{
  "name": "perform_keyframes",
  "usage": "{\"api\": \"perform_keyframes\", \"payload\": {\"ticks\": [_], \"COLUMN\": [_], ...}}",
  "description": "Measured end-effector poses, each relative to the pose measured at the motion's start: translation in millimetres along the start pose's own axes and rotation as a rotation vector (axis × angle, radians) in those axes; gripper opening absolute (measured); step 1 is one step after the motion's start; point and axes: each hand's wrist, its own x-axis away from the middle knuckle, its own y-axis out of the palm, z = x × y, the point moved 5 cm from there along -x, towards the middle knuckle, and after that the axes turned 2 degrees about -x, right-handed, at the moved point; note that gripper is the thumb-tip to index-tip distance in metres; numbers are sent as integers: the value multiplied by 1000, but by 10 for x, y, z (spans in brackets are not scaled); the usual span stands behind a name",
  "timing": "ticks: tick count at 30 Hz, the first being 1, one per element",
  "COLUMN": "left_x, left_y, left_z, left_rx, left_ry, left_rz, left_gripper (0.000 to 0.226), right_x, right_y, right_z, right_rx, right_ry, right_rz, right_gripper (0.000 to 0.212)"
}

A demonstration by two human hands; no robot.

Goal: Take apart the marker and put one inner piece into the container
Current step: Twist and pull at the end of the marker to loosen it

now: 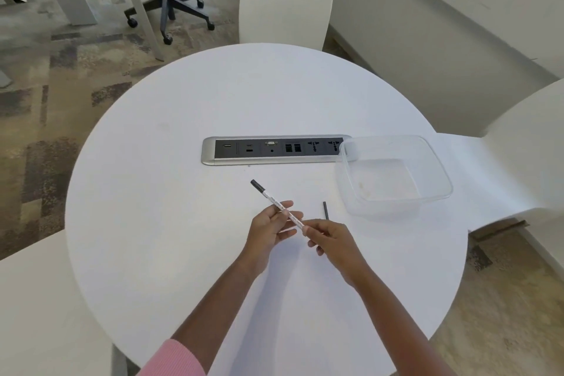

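Here the marker [277,204] is being held over the counter [183,223] by both hands, left hand [268,229] fingers clamped mid-barrel, right hand [329,238] fingers pinching its near end, long axis diagonal, dark cap pointing far-left.

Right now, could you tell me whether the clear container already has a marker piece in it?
Empty. Its see-through floor shows only faint smudges in the container; the small dark piece lies outside on the table.
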Motion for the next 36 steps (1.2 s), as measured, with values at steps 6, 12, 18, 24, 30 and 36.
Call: {"api": "perform_keyframes", "payload": {"ticks": [6, 12, 18, 24, 30, 36], "left_x": [31, 92, 170, 295, 342, 312], "left_y": [16, 106, 146, 218, 298, 311], "left_z": [74, 119, 161, 173, 160, 188], "left_rx": [179, 291, 259, 356, 581, 696], "left_ry": [25, 49, 94, 193, 185, 111], "left_rz": [44, 34, -32, 179, 418, 502], "left_gripper": [13, 9, 20, 17, 17, 16], "right_x": [102, 137, 94, 79, 104, 47], "right_y": [-88, -129, -223, -262, -191, -167], "right_z": [-29, -107, -144, -268, -373, -443], "right_rx": [22, 190, 341, 609, 921, 1001], "right_ry": [121, 135, 63, -236, -675, -791], "right_rz": [-244, -307, -197, 44, 325, 339], "right_gripper": [19, 20, 21, 26, 17, 8]}}
